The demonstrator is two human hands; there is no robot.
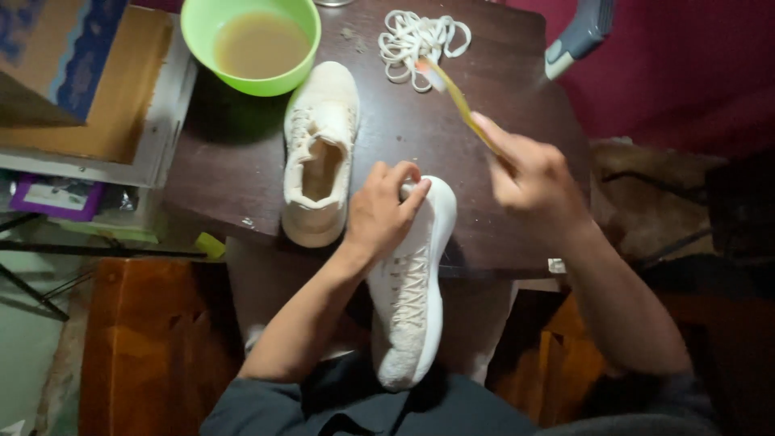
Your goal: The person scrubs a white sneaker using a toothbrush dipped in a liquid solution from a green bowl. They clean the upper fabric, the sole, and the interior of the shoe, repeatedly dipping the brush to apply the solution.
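Observation:
My left hand (pixel 383 211) grips the toe end of a white sneaker (pixel 412 299), which rests on the near edge of the dark wooden table (pixel 500 161) and reaches back over my lap. My right hand (pixel 533 182) holds a yellow toothbrush (pixel 452 93) raised above the table, its bristle end blurred near a pile of white laces (pixel 420 36). A second cream sneaker (pixel 320 153) without laces lies upright on the table to the left of my left hand.
A green bowl (pixel 198 32) of murky brownish water stands at the table's far left corner. Boxes and a purple item (pixel 56 198) are stacked left of the table. A grey and blue object (pixel 577 36) lies at the far right, over red fabric.

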